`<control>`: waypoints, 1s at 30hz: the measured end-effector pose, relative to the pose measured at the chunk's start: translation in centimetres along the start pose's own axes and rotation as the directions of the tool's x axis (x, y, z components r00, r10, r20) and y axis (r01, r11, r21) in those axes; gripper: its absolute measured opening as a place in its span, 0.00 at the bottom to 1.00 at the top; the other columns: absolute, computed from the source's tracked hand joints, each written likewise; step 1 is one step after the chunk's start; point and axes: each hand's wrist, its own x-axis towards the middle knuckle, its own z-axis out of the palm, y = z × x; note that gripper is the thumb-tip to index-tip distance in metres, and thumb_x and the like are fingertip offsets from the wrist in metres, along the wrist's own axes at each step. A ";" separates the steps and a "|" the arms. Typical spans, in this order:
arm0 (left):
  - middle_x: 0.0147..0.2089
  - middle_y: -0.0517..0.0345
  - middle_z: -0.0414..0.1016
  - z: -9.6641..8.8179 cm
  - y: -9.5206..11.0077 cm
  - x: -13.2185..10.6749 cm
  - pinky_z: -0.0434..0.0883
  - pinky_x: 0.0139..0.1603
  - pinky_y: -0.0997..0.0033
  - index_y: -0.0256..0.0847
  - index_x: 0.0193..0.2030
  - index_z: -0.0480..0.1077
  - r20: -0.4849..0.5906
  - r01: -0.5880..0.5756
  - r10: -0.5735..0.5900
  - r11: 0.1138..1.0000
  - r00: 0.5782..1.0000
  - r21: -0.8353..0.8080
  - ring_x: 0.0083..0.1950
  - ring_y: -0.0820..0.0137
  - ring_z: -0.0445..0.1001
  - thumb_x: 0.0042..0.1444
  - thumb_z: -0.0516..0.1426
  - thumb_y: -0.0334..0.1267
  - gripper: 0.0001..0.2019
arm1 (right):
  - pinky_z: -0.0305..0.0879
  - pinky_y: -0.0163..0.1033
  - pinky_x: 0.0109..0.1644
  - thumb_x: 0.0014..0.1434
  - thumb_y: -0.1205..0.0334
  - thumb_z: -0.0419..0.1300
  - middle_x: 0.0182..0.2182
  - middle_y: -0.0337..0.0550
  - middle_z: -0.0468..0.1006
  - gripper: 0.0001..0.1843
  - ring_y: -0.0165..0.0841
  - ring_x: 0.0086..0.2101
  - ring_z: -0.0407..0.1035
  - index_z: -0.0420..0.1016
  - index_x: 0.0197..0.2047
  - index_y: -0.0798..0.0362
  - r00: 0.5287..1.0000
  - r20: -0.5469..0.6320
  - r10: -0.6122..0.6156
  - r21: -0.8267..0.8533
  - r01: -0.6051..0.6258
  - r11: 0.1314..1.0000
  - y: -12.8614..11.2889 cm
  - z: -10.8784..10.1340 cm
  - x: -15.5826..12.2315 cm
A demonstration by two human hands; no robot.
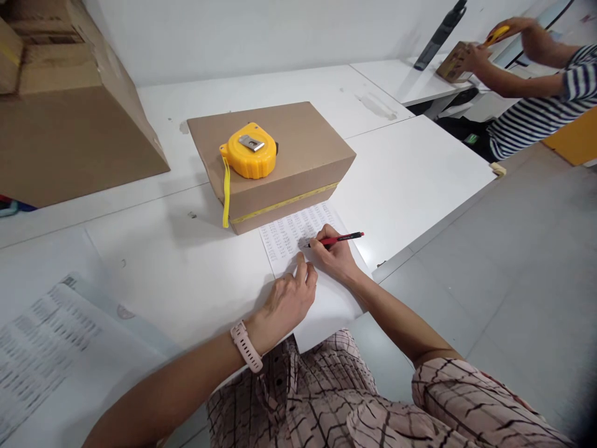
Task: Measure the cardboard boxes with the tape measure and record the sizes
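Note:
My right hand (332, 256) grips a red pen (336, 238), its tip touching a printed sheet of paper (291, 235) that lies on the white table (186, 274). My left hand (288, 300) rests flat on the same sheet beside the right one, fingers spread, a pink watch on its wrist. Just beyond the sheet stands a small cardboard box (298, 149). A yellow tape measure (249, 151) sits on top of it, its yellow tape hanging down the front and running along the box's lower edge.
A large cardboard box (65, 118) stands at the far left. Another printed sheet (41, 348) lies at the near left. At the far right a person in a striped shirt (545, 106) handles a small box (454, 62) on another table. Grey floor lies to the right.

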 end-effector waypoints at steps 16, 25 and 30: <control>0.71 0.25 0.62 -0.6 0.0 0.3 0.79 0.26 0.66 0.31 0.66 0.67 0.106 0.021 -0.016 0.999 0.994 -0.049 0.33 0.63 0.82 0.69 0.52 0.34 0.21 | 0.61 0.40 0.35 0.67 0.58 0.57 0.33 0.39 0.72 0.04 0.32 0.31 0.65 0.69 0.41 0.48 0.967 -0.156 -0.202 -0.272 0.155 0.950 0.5 -3.4 -0.2; 0.50 0.46 0.81 -2.5 -2.4 0.3 0.77 0.33 0.69 0.38 0.50 0.74 -0.286 -0.080 0.025 0.980 0.958 -0.183 0.37 0.66 0.82 0.68 0.53 0.31 0.11 | 0.67 0.50 0.46 0.62 0.76 0.46 0.46 0.55 0.75 0.27 0.46 0.45 0.65 0.76 0.56 0.49 0.958 0.100 -0.267 -0.780 0.242 0.576 4.3 -9.7 0.6; 0.55 0.47 0.78 -8.7 -7.5 2.9 0.70 0.61 0.49 0.42 0.55 0.71 -0.671 0.072 -0.289 0.941 0.683 -0.332 0.57 0.54 0.76 0.64 0.58 0.36 0.13 | 0.69 0.50 0.47 0.65 0.74 0.43 0.45 0.54 0.76 0.27 0.45 0.45 0.66 0.75 0.58 0.50 0.930 0.033 -0.365 -0.744 0.267 0.613 5.5 -9.5 0.7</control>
